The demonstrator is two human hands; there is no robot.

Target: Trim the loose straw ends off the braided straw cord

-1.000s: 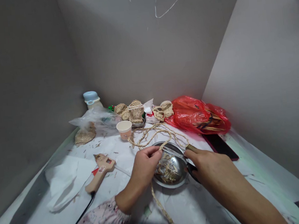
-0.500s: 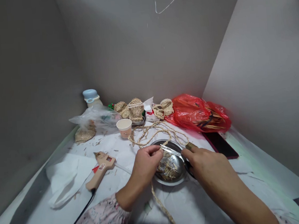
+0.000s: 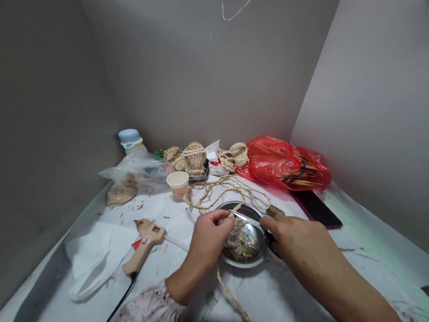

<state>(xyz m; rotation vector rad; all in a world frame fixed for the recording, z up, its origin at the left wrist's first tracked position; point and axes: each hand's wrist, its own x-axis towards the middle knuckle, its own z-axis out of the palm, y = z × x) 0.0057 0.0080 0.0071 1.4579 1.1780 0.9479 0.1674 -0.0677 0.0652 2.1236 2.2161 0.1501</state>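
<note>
Scissors [image 3: 246,218] with black handles are in my right hand [image 3: 294,231], their blades pointing left over a round metal bowl [image 3: 246,265]. Straw scraps [image 3: 240,246] lie inside the bowl. My left hand [image 3: 211,231] pinches the braided straw cord at the blade tips, above the bowl's left side. One length of the cord [image 3: 232,297] hangs down below my left hand toward the near edge. Behind the bowl the rest of the cord [image 3: 203,202] lies in loose loops. The scissor blades look nearly closed.
A glue gun [image 3: 145,247] and white tissue [image 3: 91,262] lie left. Behind are a paper cup [image 3: 178,185], a plastic bag [image 3: 140,167], a bottle [image 3: 130,140] and woven straw pieces [image 3: 195,158]. At right are a red bag [image 3: 275,163] and a phone [image 3: 318,209].
The scissor blades have drawn closer together at the cord. Both hands stay in nearly the same place.
</note>
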